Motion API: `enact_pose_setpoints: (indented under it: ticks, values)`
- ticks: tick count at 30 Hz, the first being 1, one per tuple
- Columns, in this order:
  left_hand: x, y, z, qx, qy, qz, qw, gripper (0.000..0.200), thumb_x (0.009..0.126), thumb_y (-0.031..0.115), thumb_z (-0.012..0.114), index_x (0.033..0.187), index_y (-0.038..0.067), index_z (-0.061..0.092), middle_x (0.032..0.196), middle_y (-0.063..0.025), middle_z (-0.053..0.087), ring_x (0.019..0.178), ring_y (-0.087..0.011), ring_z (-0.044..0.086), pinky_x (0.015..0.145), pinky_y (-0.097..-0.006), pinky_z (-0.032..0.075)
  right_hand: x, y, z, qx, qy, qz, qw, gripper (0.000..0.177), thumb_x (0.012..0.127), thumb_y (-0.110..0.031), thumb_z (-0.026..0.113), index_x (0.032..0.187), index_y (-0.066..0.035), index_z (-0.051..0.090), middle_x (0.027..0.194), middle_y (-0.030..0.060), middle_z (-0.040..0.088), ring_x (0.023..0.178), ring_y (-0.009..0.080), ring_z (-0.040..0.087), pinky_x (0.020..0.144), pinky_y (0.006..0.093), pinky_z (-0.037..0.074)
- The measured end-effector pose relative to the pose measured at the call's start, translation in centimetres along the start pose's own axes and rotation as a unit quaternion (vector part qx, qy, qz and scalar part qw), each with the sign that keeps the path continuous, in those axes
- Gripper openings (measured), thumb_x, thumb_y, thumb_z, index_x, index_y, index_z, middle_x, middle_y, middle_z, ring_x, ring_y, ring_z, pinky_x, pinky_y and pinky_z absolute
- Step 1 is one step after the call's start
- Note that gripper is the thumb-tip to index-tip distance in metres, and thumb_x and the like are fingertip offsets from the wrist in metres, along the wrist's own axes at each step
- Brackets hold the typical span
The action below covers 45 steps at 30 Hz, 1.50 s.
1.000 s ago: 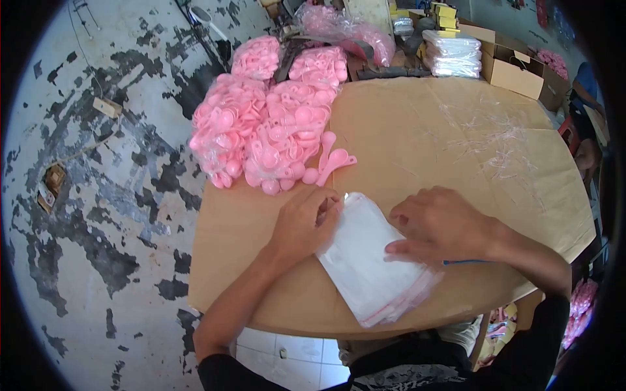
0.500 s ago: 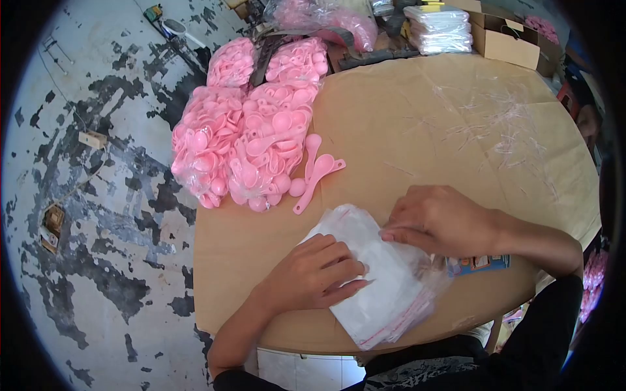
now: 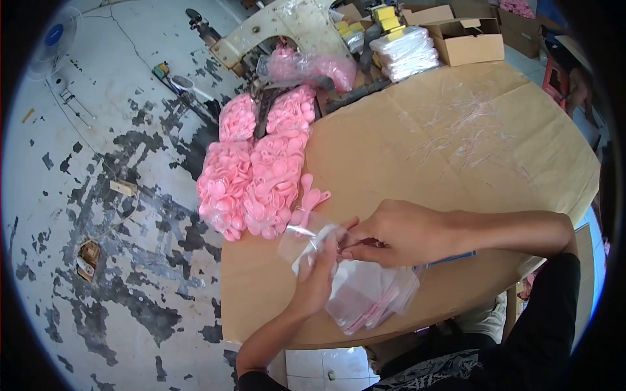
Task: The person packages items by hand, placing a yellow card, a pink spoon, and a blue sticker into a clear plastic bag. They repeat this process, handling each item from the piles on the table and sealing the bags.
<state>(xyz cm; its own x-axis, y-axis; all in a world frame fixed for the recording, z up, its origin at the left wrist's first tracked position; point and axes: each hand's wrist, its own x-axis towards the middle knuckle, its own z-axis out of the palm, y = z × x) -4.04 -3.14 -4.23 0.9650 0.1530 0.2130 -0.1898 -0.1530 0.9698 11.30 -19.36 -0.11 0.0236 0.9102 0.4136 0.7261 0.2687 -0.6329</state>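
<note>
A clear plastic bag (image 3: 295, 245) is raised above the table, with my left hand (image 3: 315, 280) closed on it. My right hand (image 3: 404, 233) meets the left one, its thumb and fingertips pinched at the bag's edge. Exactly how the film lies between the fingers is hard to make out. Beneath both hands lies a fanned stack of clear plastic bags (image 3: 370, 298), some edged with a reddish strip. Just beyond the raised bag are loose pink scoops (image 3: 313, 197), beside large clear bags packed with pink scoops (image 3: 272, 186).
Thin clear strips (image 3: 466, 133) are scattered over the brown paper-covered table (image 3: 365, 163). At the back stand a sewing machine (image 3: 280, 29), wrapped plastic packs (image 3: 405, 53) and an open cardboard box (image 3: 471, 47). Another person's hand (image 3: 579, 91) shows at far right.
A single bag has come up off the stack into my hands. My hands have drawn together, the right moving left. The view has shifted, showing more of the back.
</note>
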Motion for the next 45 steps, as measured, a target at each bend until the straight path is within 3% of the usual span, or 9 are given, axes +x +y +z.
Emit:
enact_pose_setpoints:
  ticks: [5, 8, 11, 15, 17, 21, 24, 33, 45]
  values:
    - [2.9, 3.3, -0.7, -0.228, 0.079, -0.017, 0.97, 0.048, 0.105, 0.04, 0.03, 0.135, 0.004, 0.04, 0.129, -0.0242, 0.053, 0.117, -0.0312, 0.056, 0.105, -0.0467, 0.043, -2.5, 3.9, -6.4, -0.125, -0.219, 0.054, 0.966, 0.038, 0.086, -0.041, 0.07, 0.098, -0.004, 0.068, 0.079, 0.0113, 0.067, 0.067, 0.0256, 0.064, 0.061, 0.0353, 0.049]
    - [2.9, 2.8, -1.3, -0.242, 0.113, -0.034, 0.963, 0.046, 0.105, 0.036, 0.035, 0.142, 0.009, 0.034, 0.13, -0.0205, 0.054, 0.117, -0.0295, 0.057, 0.104, -0.0463, 0.045, -4.0, 5.4, -7.9, -0.097, -0.353, 0.186, 0.912, 0.048, 0.081, -0.048, 0.073, 0.097, -0.003, 0.067, 0.083, 0.0089, 0.068, 0.071, 0.0202, 0.064, 0.063, 0.033, 0.048]
    - [2.3, -0.3, -1.9, -0.163, 0.144, -0.062, 0.974, 0.053, 0.104, 0.032, 0.039, 0.15, 0.011, 0.021, 0.136, -0.0139, 0.051, 0.116, -0.0282, 0.058, 0.105, -0.045, 0.046, -4.4, 7.6, -7.4, -0.071, -0.338, 0.191, 0.919, 0.05, 0.081, -0.048, 0.074, 0.095, -0.001, 0.066, 0.077, 0.0075, 0.066, 0.066, 0.0173, 0.061, 0.061, 0.0311, 0.047]
    - [2.3, -0.3, -1.6, -0.309, 0.104, -0.078, 0.942, 0.048, 0.104, 0.024, 0.043, 0.147, 0.009, 0.028, 0.127, -0.0133, 0.055, 0.115, -0.0286, 0.058, 0.103, -0.0446, 0.047, -3.7, 7.4, -7.3, -0.059, -0.26, 0.151, 0.952, 0.04, 0.088, -0.039, 0.07, 0.099, -0.001, 0.066, 0.075, 0.0072, 0.067, 0.062, 0.0159, 0.061, 0.057, 0.0303, 0.047]
    - [2.5, -0.3, -0.8, -0.226, 0.121, -0.059, 0.965, 0.045, 0.103, 0.02, 0.045, 0.143, 0.007, 0.03, 0.122, -0.0154, 0.057, 0.115, -0.0302, 0.058, 0.103, -0.0449, 0.048, -3.6, 7.4, -6.5, -0.02, -0.196, 0.111, 0.974, 0.033, 0.092, -0.031, 0.067, 0.103, -0.001, 0.066, 0.074, 0.006, 0.067, 0.057, 0.0128, 0.059, 0.054, 0.0284, 0.047]
    - [2.2, -1.6, -1.6, -0.225, 0.134, -0.106, 0.959, 0.039, 0.1, 0.01, 0.05, 0.135, 0.004, 0.036, 0.121, -0.0201, 0.058, 0.116, -0.0312, 0.058, 0.102, -0.0425, 0.049, -2.2, 5.3, -4.8, 0.103, -0.016, 0.272, 0.957, 0.022, 0.098, -0.019, 0.058, 0.11, -0.002, 0.064, 0.073, 0.003, 0.063, 0.051, 0.0069, 0.058, 0.048, 0.0223, 0.044]
    - [2.5, -0.6, -2.1, -0.372, 0.122, -0.119, 0.912, 0.039, 0.096, 0.003, 0.055, 0.131, 0.003, 0.039, 0.12, -0.0201, 0.059, 0.116, -0.0296, 0.058, 0.099, -0.0401, 0.05, -1.8, 5.8, -3.5, 0.096, 0.049, 0.268, 0.957, 0.022, 0.098, -0.02, 0.057, 0.108, 0.0, 0.063, 0.07, -0.0001, 0.059, 0.052, 0.0047, 0.055, 0.049, 0.0222, 0.045]
    - [2.6, -2.2, -1.7, -0.249, 0.183, -0.081, 0.948, 0.033, 0.093, 0.004, 0.06, 0.124, -0.003, 0.05, 0.117, -0.0132, 0.061, 0.103, -0.0194, 0.063, 0.093, -0.0301, 0.055, -1.8, 5.1, -2.1, 0.101, 0.026, 0.287, 0.952, 0.019, 0.097, -0.018, 0.057, 0.105, -0.001, 0.061, 0.069, -0.0006, 0.058, 0.054, 0.0032, 0.053, 0.051, 0.0217, 0.045]
    - [2.8, -1.9, -1.9, -0.305, 0.213, -0.053, 0.927, 0.033, 0.097, 0.011, 0.056, 0.126, -0.004, 0.047, 0.117, -0.014, 0.059, 0.11, -0.023, 0.061, 0.098, -0.0339, 0.053, -1.8, 4.6, -1.1, 0.105, 0.022, 0.272, 0.956, 0.02, 0.097, -0.019, 0.059, 0.104, 0.0, 0.061, 0.071, 0.0005, 0.06, 0.055, 0.0035, 0.053, 0.052, 0.0218, 0.045]
